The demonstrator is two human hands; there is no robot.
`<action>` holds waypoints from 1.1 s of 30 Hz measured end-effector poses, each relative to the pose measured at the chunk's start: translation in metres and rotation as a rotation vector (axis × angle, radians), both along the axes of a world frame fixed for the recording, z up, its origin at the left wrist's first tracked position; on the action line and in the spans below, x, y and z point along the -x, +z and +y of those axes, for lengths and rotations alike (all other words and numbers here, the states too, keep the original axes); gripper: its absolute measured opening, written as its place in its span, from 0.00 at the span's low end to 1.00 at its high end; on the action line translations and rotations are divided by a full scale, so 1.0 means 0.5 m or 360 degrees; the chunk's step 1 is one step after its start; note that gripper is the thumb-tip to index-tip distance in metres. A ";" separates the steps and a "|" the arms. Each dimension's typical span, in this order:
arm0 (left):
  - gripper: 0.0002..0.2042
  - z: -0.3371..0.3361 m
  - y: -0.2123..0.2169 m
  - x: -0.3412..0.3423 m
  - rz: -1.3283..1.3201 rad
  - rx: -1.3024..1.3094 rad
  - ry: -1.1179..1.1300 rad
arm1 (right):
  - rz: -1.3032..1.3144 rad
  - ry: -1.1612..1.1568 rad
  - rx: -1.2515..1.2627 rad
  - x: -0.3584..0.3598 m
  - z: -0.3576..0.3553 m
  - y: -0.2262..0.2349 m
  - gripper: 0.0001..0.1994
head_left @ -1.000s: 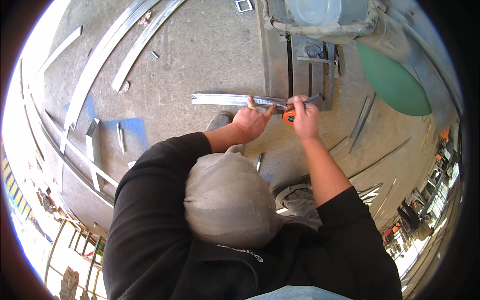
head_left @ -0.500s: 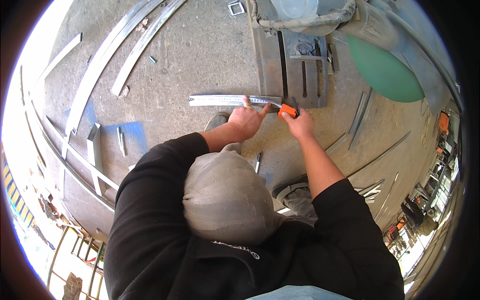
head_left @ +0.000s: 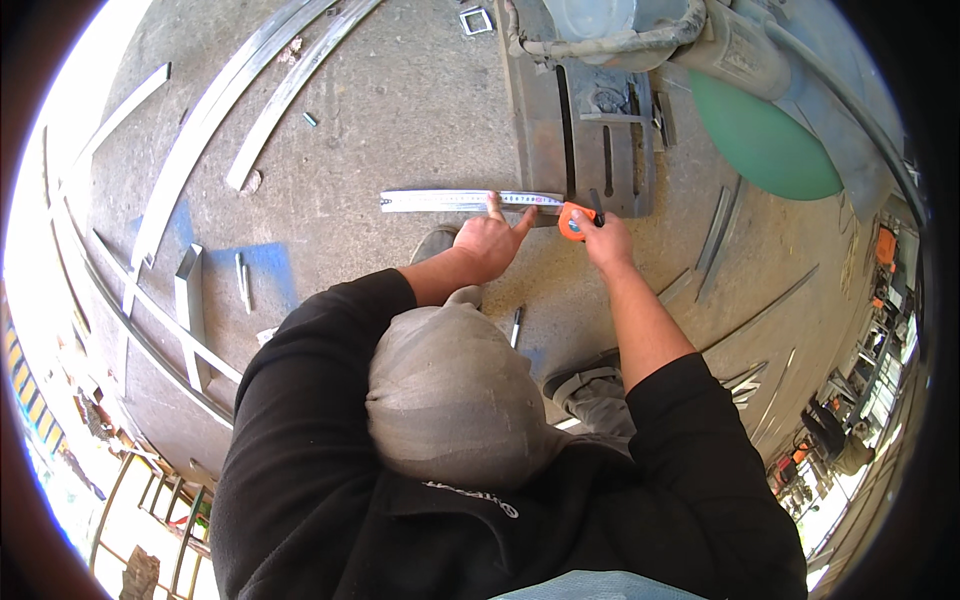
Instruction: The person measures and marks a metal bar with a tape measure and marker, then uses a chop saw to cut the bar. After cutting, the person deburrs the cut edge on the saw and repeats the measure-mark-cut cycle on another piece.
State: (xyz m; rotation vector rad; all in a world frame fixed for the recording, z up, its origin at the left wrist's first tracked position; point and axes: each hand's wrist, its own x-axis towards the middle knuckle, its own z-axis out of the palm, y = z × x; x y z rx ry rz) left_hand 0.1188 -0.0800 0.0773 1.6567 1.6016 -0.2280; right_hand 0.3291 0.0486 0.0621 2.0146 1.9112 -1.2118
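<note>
My right hand is closed around an orange tape measure at the right end of a short metal bar. The pulled-out tape blade lies along the bar, its hooked tip at the bar's left end. My left hand has its index finger and thumb spread apart; the index finger presses across the blade and the thumb tip touches the bar's near side. Its other fingers are mostly hidden. The bar's right end meets the slotted metal base plate of a machine.
A marker lies between my feet. Long metal strips, a rectangular tube and a pair of pens lie at the left. Thin bars are at the right, near a green rounded panel. A square metal frame sits far off.
The tape measure has turned in my right hand, so its round side now faces up. My left hand stays in place on the blade and bar.
</note>
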 end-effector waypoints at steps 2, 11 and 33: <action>0.37 -0.004 0.002 0.002 -0.0008 0.0004 0.0007 | 0.0014 -0.0043 0.0033 -0.002 0.003 -0.009 0.26; 0.38 -0.023 -0.010 0.007 -0.0023 -0.0021 0.0015 | 0.0020 -0.0234 0.0133 0.014 0.002 0.022 0.24; 0.35 -0.036 -0.019 0.012 0.0009 -0.0104 -0.0030 | 0.0116 -0.0302 0.0012 -0.016 0.015 0.017 0.25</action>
